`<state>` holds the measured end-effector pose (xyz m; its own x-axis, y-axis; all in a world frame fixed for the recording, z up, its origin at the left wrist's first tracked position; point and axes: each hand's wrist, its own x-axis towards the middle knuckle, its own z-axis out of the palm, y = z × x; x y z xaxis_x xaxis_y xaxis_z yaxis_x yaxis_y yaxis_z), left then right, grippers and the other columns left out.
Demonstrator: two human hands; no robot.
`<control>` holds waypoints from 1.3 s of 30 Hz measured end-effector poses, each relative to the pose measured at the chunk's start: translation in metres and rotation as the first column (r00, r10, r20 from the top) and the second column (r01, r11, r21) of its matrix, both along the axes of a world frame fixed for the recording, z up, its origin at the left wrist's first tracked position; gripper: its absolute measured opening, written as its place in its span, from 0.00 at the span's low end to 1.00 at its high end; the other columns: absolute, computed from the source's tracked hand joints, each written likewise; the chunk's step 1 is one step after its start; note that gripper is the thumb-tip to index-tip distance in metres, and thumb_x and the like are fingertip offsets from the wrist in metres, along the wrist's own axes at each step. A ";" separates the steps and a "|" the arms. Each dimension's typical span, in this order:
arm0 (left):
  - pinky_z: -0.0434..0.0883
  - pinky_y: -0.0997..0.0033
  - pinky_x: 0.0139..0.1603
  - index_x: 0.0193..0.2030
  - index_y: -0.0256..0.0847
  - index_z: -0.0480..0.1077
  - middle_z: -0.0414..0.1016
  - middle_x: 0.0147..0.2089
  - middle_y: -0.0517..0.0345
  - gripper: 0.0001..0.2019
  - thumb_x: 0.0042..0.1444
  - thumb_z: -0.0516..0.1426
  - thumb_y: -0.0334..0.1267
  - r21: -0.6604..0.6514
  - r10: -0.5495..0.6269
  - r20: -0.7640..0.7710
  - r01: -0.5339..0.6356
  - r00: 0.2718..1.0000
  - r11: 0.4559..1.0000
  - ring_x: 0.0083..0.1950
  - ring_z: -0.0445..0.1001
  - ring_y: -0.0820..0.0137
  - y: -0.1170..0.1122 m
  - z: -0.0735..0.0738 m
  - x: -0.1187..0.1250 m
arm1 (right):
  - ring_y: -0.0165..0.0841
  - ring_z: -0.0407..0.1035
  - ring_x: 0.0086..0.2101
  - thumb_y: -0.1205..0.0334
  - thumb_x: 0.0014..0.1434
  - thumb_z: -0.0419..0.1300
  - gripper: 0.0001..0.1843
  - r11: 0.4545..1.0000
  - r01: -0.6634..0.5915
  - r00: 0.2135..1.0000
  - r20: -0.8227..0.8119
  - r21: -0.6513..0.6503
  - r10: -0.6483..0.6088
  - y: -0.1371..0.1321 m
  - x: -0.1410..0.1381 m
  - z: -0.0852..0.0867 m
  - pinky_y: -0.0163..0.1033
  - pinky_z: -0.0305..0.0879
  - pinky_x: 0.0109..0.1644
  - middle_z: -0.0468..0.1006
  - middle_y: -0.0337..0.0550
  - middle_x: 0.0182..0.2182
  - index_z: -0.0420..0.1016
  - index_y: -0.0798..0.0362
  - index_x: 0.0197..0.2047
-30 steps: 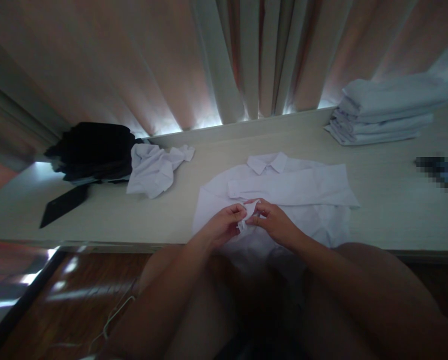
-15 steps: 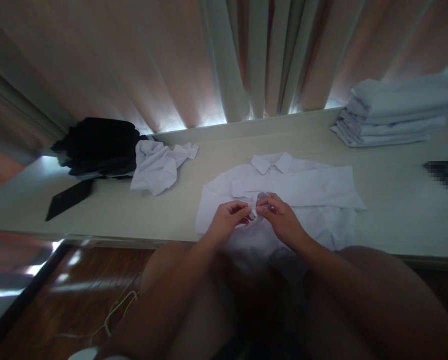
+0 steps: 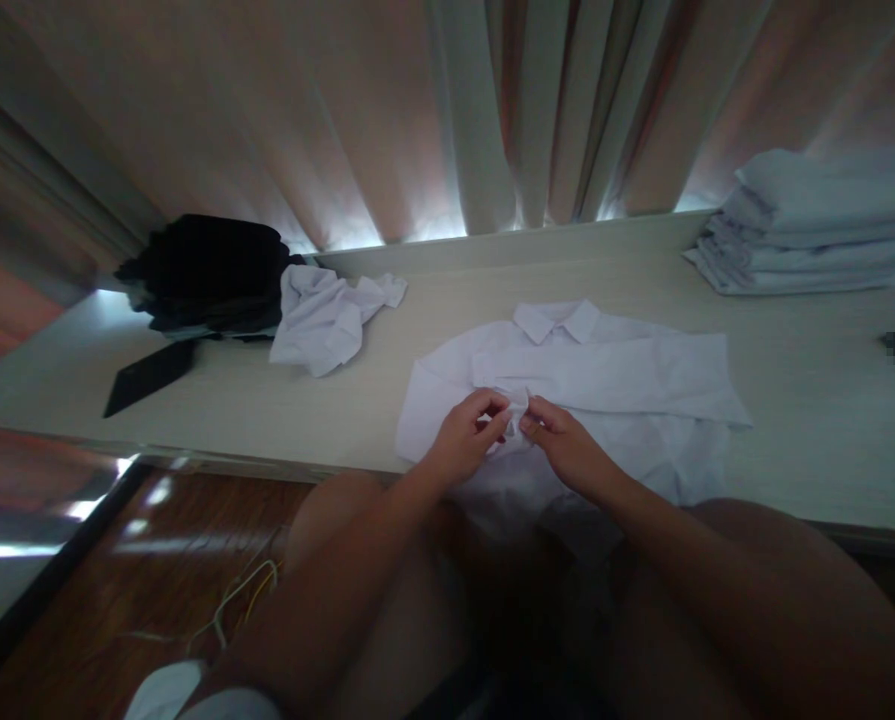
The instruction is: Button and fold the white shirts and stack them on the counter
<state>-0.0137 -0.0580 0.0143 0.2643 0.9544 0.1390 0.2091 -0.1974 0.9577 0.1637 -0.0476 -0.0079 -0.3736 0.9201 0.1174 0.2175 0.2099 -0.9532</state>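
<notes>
My left hand and right hand pinch the shirt between them: apparently fine fingerwork, next calling for steady grip

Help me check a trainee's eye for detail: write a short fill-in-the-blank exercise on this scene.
1. The left hand and right hand are pinching part of a ____ shirt. (colour)
2. The crumpled cloth lies between the shirt and a ____ pile. (colour)
3. Seen from the person's side, the folded stack on the table lies to the ____ of the shirt's collar. (left or right)

Missing words: white; black; right.
</notes>
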 end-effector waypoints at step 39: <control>0.68 0.75 0.32 0.27 0.37 0.73 0.73 0.26 0.61 0.07 0.49 0.64 0.38 -0.180 0.137 0.068 -0.123 0.988 0.976 0.28 0.69 0.75 0.005 0.009 0.000 | 0.32 0.60 0.31 0.56 0.67 0.50 0.13 0.993 0.107 0.993 0.038 0.039 -0.108 -0.013 -0.007 0.015 0.38 0.55 0.36 0.65 0.35 0.27 0.64 0.50 0.31</control>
